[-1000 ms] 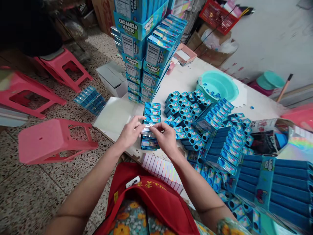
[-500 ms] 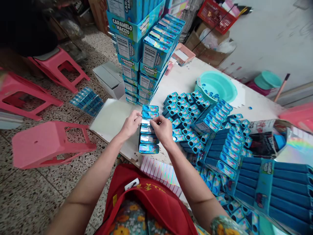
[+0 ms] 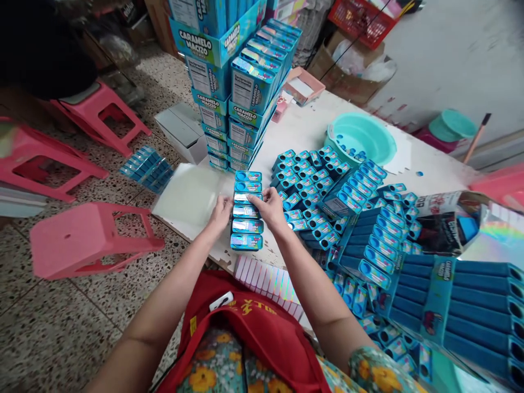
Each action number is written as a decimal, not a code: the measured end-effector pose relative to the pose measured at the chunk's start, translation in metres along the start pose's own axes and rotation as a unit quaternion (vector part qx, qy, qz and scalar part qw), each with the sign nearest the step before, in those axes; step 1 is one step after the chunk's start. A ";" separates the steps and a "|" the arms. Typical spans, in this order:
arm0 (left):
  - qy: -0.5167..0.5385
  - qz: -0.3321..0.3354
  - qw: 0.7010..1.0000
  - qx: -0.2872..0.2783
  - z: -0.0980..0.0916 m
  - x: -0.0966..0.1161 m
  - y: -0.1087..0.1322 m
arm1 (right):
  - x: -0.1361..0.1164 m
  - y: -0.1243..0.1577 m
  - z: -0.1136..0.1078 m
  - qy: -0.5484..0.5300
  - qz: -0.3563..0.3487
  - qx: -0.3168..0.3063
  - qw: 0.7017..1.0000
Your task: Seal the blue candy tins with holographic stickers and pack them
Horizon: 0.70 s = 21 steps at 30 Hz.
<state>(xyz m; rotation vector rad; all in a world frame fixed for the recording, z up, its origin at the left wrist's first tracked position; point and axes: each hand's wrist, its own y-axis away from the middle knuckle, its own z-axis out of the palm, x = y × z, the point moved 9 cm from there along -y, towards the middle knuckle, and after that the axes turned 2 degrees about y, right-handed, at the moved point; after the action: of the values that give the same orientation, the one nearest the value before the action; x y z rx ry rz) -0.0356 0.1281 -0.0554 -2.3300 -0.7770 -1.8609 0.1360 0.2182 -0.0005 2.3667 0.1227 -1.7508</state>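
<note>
Two bare hands bracket a short column of blue candy boxes (image 3: 247, 210) at frame centre, lying flat on the white table (image 3: 311, 128). Left hand (image 3: 221, 212) presses its fingers against the column's left side, mid-height. Right hand (image 3: 271, 206) curls over the right side, thumb and fingertips pinching the middle box's edge. Both are half closed on the column, touching it, not lifting it. Column runs from just below the tall stack (image 3: 235, 87) down toward the table's near edge.

Loose blue boxes (image 3: 315, 191) lie packed just right of the right hand. Teal basin (image 3: 362, 142) upper right of centre. Bigger blue cartons (image 3: 470, 305) fill lower right. Pale sheet (image 3: 192, 194) lies just left of the column. Pink stools (image 3: 85, 234) on the floor at left; a few boxes on the floor (image 3: 147, 166) too.

Risks, judged: the bottom box sits close to the near edge, so an uneven squeeze or pull could tip it off. The column is only side-pressed, so it may buckle or fan out if one hand pushes harder. The right wrist is near the loose pile and could knock boxes out of their rows.
</note>
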 end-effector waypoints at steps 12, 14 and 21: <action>0.027 -0.152 0.988 0.004 -0.013 -0.098 0.116 | 0.125 0.135 -0.047 0.375 0.019 -0.237 0.896; -0.005 -0.125 0.990 -0.064 0.009 -0.098 0.131 | 0.143 0.152 -0.048 0.413 0.031 -0.281 0.866; -0.062 -0.025 0.976 -0.209 0.048 -0.078 0.152 | 0.090 0.182 -0.041 0.374 -0.070 -0.306 0.873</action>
<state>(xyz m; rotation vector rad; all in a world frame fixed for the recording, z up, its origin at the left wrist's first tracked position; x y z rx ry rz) 0.0597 -0.0144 -0.1017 -2.7162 -0.4930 -2.0900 0.2343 0.0448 -0.0552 2.3849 0.8320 -0.5694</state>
